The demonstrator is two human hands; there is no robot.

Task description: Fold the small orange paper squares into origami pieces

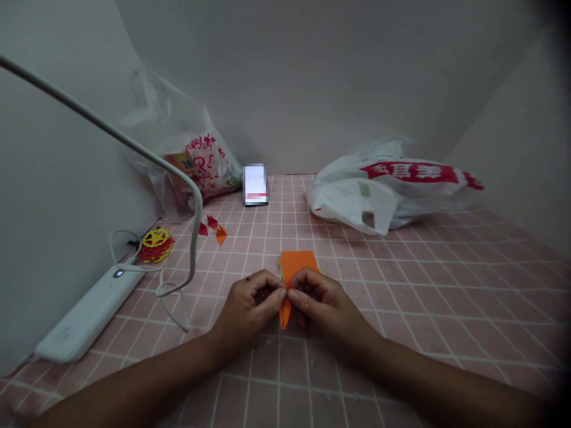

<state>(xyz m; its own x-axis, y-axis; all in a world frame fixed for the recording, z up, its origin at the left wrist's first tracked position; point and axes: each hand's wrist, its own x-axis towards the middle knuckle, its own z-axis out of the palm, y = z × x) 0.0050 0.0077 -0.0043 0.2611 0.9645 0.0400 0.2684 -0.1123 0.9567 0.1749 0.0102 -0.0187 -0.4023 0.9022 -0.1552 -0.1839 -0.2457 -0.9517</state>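
A folded piece of orange paper (284,314) is pinched between my two hands, its narrow pointed end hanging toward me. My left hand (256,299) grips it from the left with thumb and fingertips. From the right, my right hand (319,297) holds it the same way, the two thumbs almost meeting. The upper part of the folded paper is hidden by the fingers. Just beyond the hands lies a stack of square orange paper (298,260), its near part covered by them.
At the left sit small folded paper pieces (220,235), yellow and red cut-outs (155,239) and a white power strip (91,315) with a cable (195,238) arching up. A phone (255,184) stands at the back between two plastic bags (209,166), (352,190).
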